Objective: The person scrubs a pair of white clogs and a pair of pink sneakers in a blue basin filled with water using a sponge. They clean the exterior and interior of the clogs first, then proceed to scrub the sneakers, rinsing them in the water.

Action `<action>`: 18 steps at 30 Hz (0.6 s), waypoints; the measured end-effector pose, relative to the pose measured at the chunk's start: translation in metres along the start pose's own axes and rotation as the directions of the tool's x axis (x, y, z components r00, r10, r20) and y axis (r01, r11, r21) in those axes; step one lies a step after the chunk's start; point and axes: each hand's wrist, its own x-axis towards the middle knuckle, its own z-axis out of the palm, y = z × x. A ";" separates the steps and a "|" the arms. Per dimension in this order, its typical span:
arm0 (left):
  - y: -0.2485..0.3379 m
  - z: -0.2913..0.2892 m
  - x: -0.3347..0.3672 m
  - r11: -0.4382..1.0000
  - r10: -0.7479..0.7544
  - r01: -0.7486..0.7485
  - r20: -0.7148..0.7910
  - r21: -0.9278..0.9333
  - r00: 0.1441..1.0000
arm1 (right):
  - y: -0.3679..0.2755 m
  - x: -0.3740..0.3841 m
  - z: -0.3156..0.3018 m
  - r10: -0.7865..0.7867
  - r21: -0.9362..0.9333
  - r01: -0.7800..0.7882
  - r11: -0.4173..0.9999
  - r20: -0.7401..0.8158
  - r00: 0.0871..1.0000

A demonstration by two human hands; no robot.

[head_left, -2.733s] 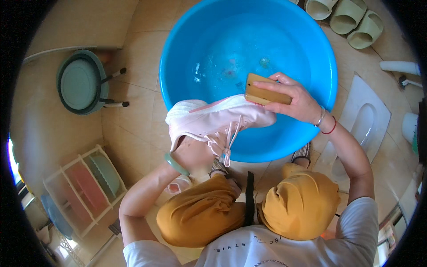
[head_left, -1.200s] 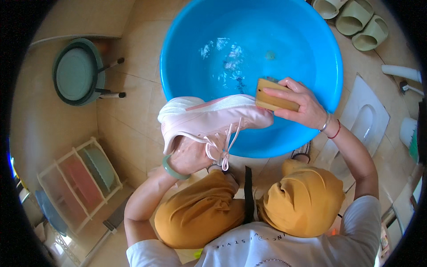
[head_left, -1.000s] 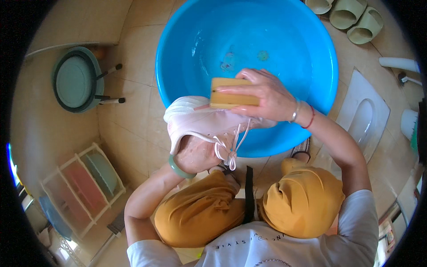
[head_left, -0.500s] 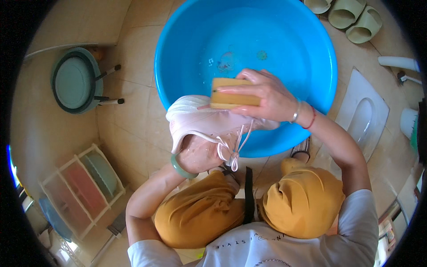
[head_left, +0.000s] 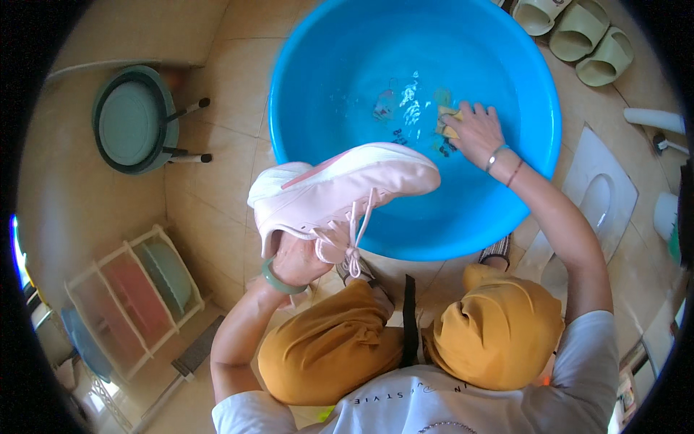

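Observation:
A pale pink and white sneaker is held up over the near left rim of a big blue basin. My left hand reaches into the shoe's ankle opening and carries it, its fingers hidden inside. The sole faces up and away, and the tied laces hang on the near side. Down in the basin's water, my right hand grips a yellow sponge, which is partly covered by the fingers.
Folding basins lean at the left wall, above a white rack of coloured basins. Pale green slippers stand at the far right. A squat toilet is set in the floor to the right. A mop-like tool lies lower left.
My right hand has taken the sponge off the shoe's side and down into the basin, to the right. The sneaker has shifted slightly left and tilted, baring more of its sole edge.

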 end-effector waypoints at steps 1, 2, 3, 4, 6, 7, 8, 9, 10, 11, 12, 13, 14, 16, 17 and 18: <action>-0.004 0.004 -0.003 1.000 -0.018 0.018 -0.003 0.012 1.000 | -0.002 0.008 0.003 0.010 0.013 -0.011 1.000 0.020 1.000; -0.005 0.003 -0.003 0.999 0.008 -0.009 0.003 0.044 1.000 | -0.003 0.013 0.007 0.024 0.025 -0.026 0.999 0.043 0.999; -0.006 0.003 -0.002 0.997 0.035 -0.036 0.011 0.074 0.999 | 0.003 0.018 0.011 0.047 0.428 -0.062 0.902 0.046 0.998; -0.008 0.002 0.000 0.992 0.063 -0.064 0.019 0.105 0.998 | 0.013 0.020 0.016 0.068 0.757 -0.088 0.648 0.058 0.996; -0.010 0.006 0.003 0.997 0.038 -0.040 0.042 0.062 0.998 | 0.012 0.018 0.007 0.103 0.928 -0.029 0.372 -0.010 0.995; -0.009 0.008 0.003 0.999 0.023 -0.025 0.054 0.041 0.998 | 0.004 0.013 -0.007 0.118 0.890 0.040 0.455 -0.105 0.987; -0.009 0.011 0.004 1.000 0.005 -0.006 0.069 0.010 0.998 | -0.001 0.009 -0.019 0.137 0.834 0.100 0.543 -0.206 0.969; -0.009 0.013 0.004 1.000 -0.013 0.015 0.084 -0.020 0.996 | -0.004 0.010 -0.022 0.113 0.696 0.016 0.718 -0.139 0.984; -0.009 0.014 0.003 0.998 -0.032 0.037 0.100 -0.048 0.994 | -0.006 0.012 -0.015 0.085 0.706 0.011 0.709 -0.101 0.991; -0.010 0.017 0.008 0.999 0.029 -0.024 0.113 -0.043 0.993 | -0.002 0.014 -0.002 0.074 0.704 -0.004 0.710 -0.068 0.995; -0.007 0.011 0.004 0.998 0.054 -0.052 0.135 -0.019 0.989 | -0.009 0.020 0.005 0.038 0.723 -0.004 0.691 -0.031 0.999; -0.003 0.008 0.000 0.997 0.078 -0.079 0.156 0.004 0.985 | -0.012 0.028 0.009 -0.023 0.729 -0.046 0.683 0.084 0.996; 0.000 0.005 -0.005 0.998 0.048 -0.041 0.156 -0.049 0.987 | -0.026 0.031 0.016 -0.034 0.690 -0.015 0.724 0.057 0.998; 0.004 -0.003 -0.006 0.990 -0.001 0.021 0.147 -0.139 0.989 | -0.056 0.042 0.023 -0.060 0.598 0.058 0.800 -0.017 0.998; 0.003 -0.006 -0.007 0.998 0.031 -0.023 0.133 -0.061 0.991 | -0.075 0.049 0.017 -0.063 0.541 0.000 0.841 0.099 0.993; 0.004 -0.010 -0.005 0.999 0.032 -0.029 0.147 -0.019 0.989 | -0.092 0.055 0.011 -0.053 0.473 -0.056 0.879 0.215 0.975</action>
